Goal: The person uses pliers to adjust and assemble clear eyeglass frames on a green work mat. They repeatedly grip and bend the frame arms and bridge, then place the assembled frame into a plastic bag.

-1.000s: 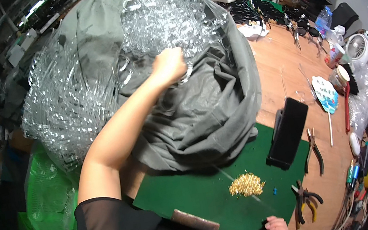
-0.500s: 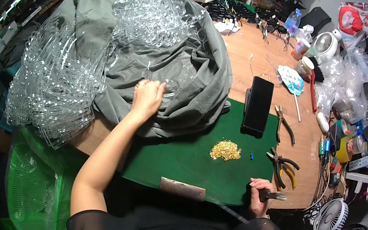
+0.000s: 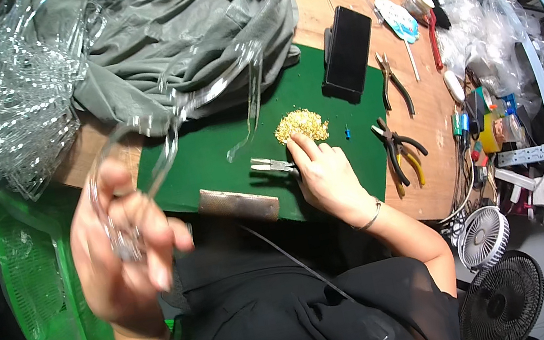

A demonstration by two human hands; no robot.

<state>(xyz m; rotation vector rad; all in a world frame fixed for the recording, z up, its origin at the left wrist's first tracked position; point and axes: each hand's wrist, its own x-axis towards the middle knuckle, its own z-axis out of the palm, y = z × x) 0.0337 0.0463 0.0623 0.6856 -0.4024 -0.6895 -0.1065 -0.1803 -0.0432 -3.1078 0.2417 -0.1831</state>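
1. The left hand, blurred, was raised at the lower left with its fingers clamped on a clear plastic frame, whose thin bars spread up and rightward in front of the grey cloth and green mat.
2. The right hand was over the mat, wrapped around small pliers whose tips pointed left; its fingertips met the near edge of a pile of gold-coloured pieces.
3. A rough brown metal bar lay along the mat's near edge.
4. Right of the pile lay 1 small blue item, with a black phone propped beyond.
5. Further right were 2 tools: black-handled pliers and black-and-yellow cutters.
6. Many clear frames were heaped at the upper left, above a green basket.
7. At the lower right stood 2 fans, 1 white and 1 black.
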